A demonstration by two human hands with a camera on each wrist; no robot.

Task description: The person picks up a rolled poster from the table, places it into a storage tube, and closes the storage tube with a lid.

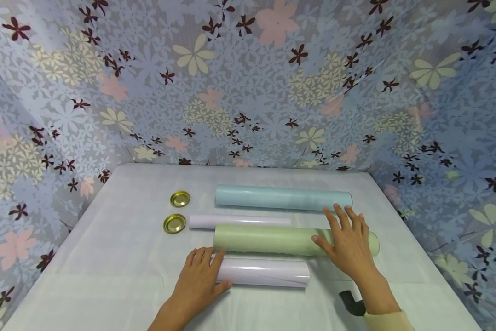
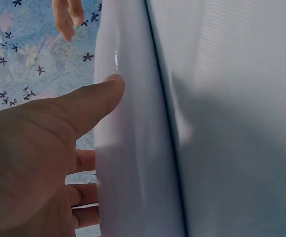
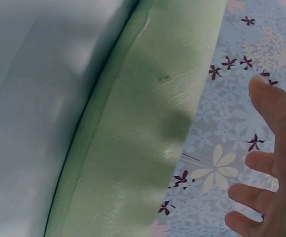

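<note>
Two gold lids (image 1: 180,198) lie toward the left of the counter (image 1: 119,257). Next comes the left hand (image 1: 199,279), thumb and fingers apart about the near lilac roll (image 1: 268,272), hiding its left end. Behind it lie the green roll (image 1: 268,240), a thin lilac roll (image 1: 239,222) and a blue roll (image 1: 281,197). The right hand (image 1: 349,243), fingers spread, blocks part of the green roll; a black elbow pipe (image 1: 350,303) sits beside the wrist. Both the near lilac and green rolls lie lengthwise left to right, nearly parallel.

From here I see a blue roll (image 1: 277,197), a green roll (image 1: 268,239) and two pale lilac rolls (image 1: 264,272) mid-frame, gold lids (image 1: 175,223) left, a black pipe (image 1: 348,302) lower right, cream, pink and maroon flowers on blue cloth (image 1: 248,82) above.
</note>
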